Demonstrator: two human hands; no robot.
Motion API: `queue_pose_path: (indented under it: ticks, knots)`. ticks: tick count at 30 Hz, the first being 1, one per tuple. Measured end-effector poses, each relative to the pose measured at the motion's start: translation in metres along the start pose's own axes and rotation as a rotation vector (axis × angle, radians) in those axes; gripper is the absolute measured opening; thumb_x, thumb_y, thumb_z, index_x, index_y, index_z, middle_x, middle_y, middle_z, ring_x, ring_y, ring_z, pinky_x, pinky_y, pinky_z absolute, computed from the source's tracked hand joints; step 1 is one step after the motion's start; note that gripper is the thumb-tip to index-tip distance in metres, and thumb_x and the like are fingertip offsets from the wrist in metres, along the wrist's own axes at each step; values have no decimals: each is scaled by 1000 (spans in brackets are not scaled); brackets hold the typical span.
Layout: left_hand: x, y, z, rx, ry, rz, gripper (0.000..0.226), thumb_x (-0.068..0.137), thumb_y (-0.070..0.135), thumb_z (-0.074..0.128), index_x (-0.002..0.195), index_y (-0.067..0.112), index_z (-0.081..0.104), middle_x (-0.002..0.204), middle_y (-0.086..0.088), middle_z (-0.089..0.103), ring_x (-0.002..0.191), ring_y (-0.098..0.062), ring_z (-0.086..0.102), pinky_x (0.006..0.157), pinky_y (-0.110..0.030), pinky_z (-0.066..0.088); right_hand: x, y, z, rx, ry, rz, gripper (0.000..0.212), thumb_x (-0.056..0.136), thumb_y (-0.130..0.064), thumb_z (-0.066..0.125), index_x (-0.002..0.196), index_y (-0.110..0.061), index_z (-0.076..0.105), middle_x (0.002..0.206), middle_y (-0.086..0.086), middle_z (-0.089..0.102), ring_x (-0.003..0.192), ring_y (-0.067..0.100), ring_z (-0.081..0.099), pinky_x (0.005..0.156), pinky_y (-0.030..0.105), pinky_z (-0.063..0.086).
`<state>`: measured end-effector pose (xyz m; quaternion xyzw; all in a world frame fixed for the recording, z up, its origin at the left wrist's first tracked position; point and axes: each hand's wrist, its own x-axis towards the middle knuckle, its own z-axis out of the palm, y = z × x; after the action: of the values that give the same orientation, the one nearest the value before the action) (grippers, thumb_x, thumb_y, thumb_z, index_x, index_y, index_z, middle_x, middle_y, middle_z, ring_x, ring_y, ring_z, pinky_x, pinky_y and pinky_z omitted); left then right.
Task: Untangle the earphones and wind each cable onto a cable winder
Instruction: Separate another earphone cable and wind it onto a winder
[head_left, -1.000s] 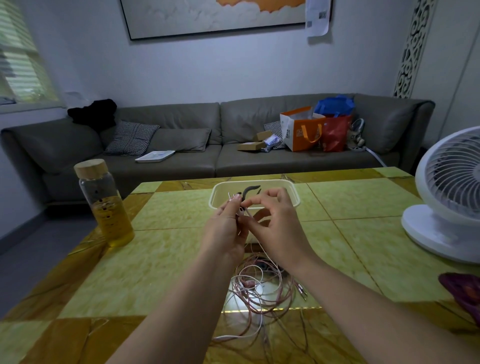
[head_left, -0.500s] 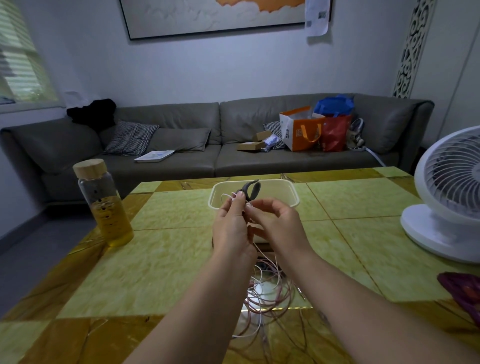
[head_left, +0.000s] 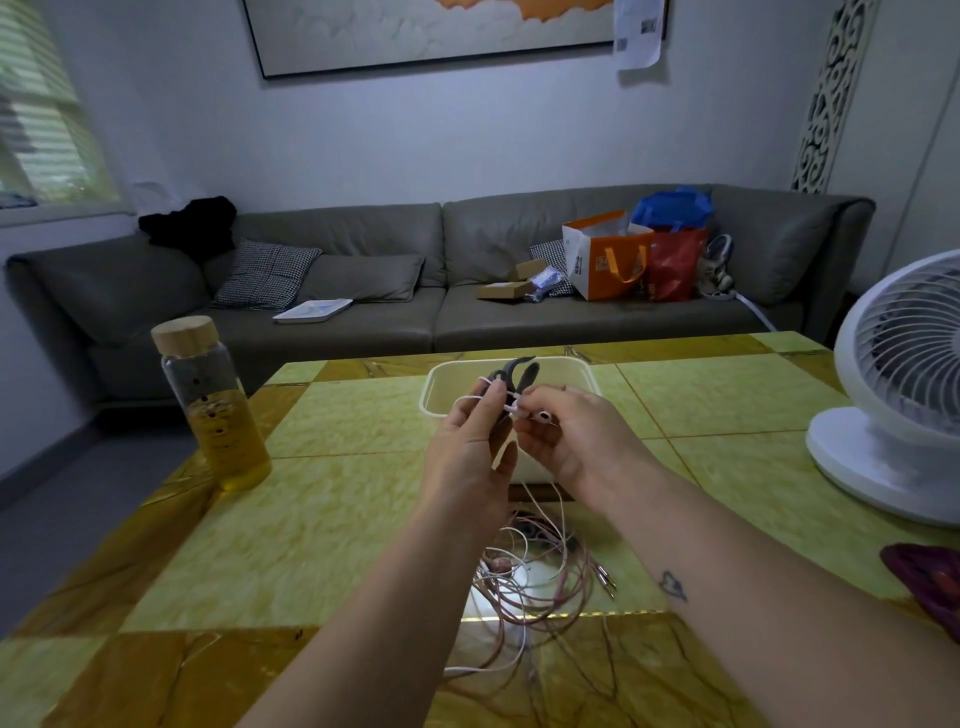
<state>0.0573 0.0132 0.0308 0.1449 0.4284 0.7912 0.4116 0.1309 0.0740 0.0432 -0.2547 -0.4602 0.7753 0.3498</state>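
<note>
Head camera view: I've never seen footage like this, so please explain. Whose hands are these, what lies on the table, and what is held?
There is no machine here: a person wears one camera on the head, looking down at their own bare hands. The left hand holds a dark grey cable winder; the right hand pinches a white cable at it. Below, a tangle of pink and white earphone cables lies on the yellow-green table. Also on it: a cream tub, a bottle of yellow liquid and a white fan.

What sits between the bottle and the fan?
Head view: a cream tub, partly behind the left hand gripping a grey winder and the right hand pinching white cable.
</note>
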Motion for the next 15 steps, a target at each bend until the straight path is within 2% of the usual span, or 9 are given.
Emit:
queue_pose_path:
  ticks: [7, 11, 15]
  knots:
    - [6, 6, -16, 117, -167, 10, 17, 87, 13, 61, 104, 16, 62, 81, 3, 71, 79, -8, 66, 82, -25, 45, 1, -1, -7, -55, -15, -37, 13, 85, 6, 58, 84, -7, 61, 72, 6, 61, 64, 13, 58, 57, 21, 52]
    - [10, 9, -23, 155, -140, 22, 19, 89, 8, 60, 107, 13, 64, 83, 0, 72, 76, -7, 68, 77, -24, 49, 2, 0, -12, -200, -12, -96, 12, 83, 4, 66, 85, -8, 65, 77, 6, 66, 65, 11, 62, 61, 21, 52]
    - [10, 9, -25, 108, -96, 2, 8, 91, 12, 59, 97, 13, 64, 77, 1, 71, 79, -11, 64, 79, -24, 49, 0, 1, -16, -257, -80, -134, 11, 84, 0, 66, 92, -6, 69, 89, 12, 70, 75, 14, 65, 73, 25, 54]
